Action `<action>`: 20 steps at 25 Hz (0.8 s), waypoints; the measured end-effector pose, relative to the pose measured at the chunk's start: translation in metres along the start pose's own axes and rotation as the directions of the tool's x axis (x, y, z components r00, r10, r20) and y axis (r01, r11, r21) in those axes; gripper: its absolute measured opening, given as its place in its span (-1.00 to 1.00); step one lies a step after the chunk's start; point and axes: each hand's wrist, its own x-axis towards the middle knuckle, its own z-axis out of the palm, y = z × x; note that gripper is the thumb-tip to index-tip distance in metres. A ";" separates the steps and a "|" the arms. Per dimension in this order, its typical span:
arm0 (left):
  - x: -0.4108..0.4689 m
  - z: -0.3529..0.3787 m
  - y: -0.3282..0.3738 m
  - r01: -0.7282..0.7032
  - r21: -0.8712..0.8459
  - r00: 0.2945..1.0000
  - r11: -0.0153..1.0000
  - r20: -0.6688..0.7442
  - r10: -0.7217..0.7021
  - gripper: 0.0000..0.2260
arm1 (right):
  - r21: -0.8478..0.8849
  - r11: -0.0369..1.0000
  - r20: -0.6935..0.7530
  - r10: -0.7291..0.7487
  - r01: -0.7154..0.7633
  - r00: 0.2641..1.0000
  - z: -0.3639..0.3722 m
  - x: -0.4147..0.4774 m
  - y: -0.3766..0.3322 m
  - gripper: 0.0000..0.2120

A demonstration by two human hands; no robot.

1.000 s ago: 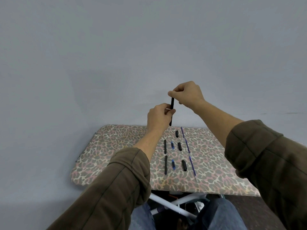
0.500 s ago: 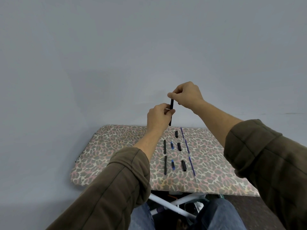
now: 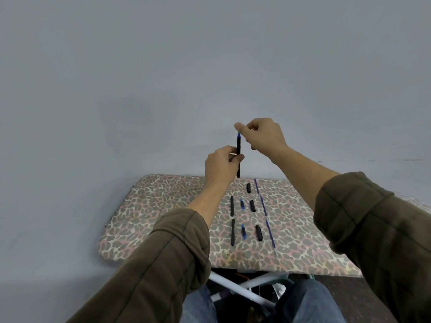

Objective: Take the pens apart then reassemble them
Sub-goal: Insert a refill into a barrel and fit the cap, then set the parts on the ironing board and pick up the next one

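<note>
I hold a black pen barrel (image 3: 238, 148) upright above the leopard-print board (image 3: 163, 206). My left hand (image 3: 221, 166) grips the barrel's middle. My right hand (image 3: 261, 136) pinches a small blue end piece (image 3: 238, 135) at the barrel's top. On the board lie pen parts in rows: two long black barrels (image 3: 232, 205) (image 3: 233, 231), two small blue pieces (image 3: 242, 203) (image 3: 244, 232), three short black caps (image 3: 248, 188) (image 3: 252, 205) (image 3: 258, 233), and thin blue refills (image 3: 263, 201) (image 3: 270, 233) on the right.
The board stands against a plain grey wall (image 3: 140, 89). White metal legs (image 3: 235, 287) cross under its near edge, above my knees in jeans (image 3: 310, 301). The board's left half holds no parts.
My right hand has risen a little, and a blue end piece now shows at the top of the barrel. The left hand has stayed in place.
</note>
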 end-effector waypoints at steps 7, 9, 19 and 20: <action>0.012 0.002 -0.020 -0.019 -0.013 1.000 1.000 -0.007 0.019 -0.62 | -0.163 0.977 0.030 0.146 -0.139 0.989 0.016 0.018 0.046 -0.81; 0.022 0.005 -0.030 -0.020 -0.012 1.000 1.000 -0.007 0.020 -0.61 | -0.240 0.955 0.067 0.193 -0.172 0.979 0.027 0.023 0.063 -0.79; 0.074 0.046 -0.083 0.034 -0.005 0.997 0.999 0.063 -0.033 -0.63 | -0.463 0.850 0.156 0.358 -0.252 0.921 0.096 0.067 0.131 -0.78; 0.078 0.052 -0.089 0.041 -0.008 0.996 0.999 0.074 -0.040 -0.63 | -0.488 0.835 0.160 0.373 -0.255 0.914 0.101 0.072 0.139 -0.80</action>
